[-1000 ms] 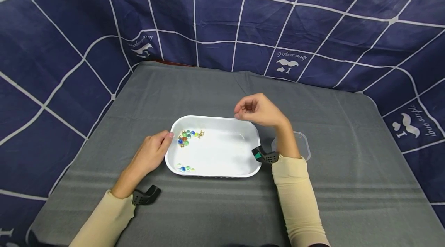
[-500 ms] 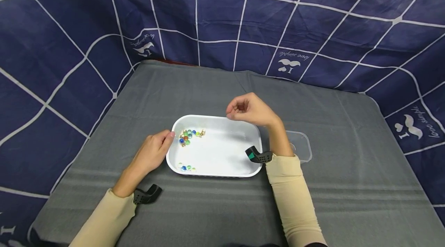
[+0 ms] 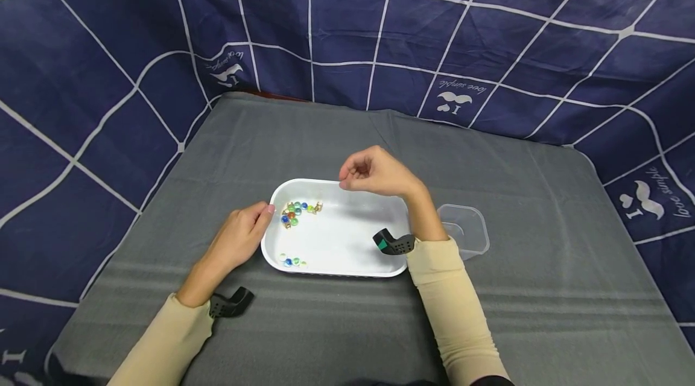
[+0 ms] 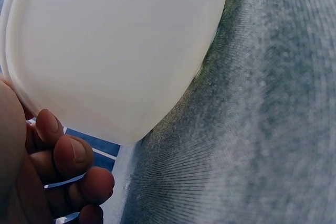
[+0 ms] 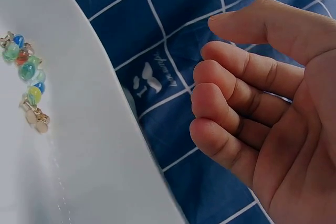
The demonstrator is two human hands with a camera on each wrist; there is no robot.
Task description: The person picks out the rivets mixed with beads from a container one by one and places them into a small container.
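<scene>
a blue curtain (image 3: 347, 24) with a white grid is hung beyond the far edge of the tabletop (image 3: 543, 241), which is covered in grey cloth. midway between the tabletop's near and far edges, a white tray (image 3: 347, 235) is set; it is judged light, stiff and smooth, best taken by the rim at both short edges and kept level. to its right, a see-through container (image 3: 478, 232) is placed; its left part is hidden by the right arm, so its contents cannot be fully told. it is judged thin and light, to be lifted by its side walls. the tray's left edge is held by the left hand (image 3: 239, 232), thumb on the rim, fingers curled beneath. the right hand (image 3: 380, 174) is held above the tray's far edge, its fingers loosely bent with a narrow gap to the thumb; nothing is seen between them. inside the tray, coloured marbles (image 3: 291, 215) are bunched near the far left corner, and a few more marbles (image 3: 289, 262) are gathered by the near left corner; they are judged hard, slippery and apt to roll, best pinched singly across the middle. among the farther bunch, small gold pieces (image 5: 37, 119) are seen, judged light and best taken by fingertip.
</scene>
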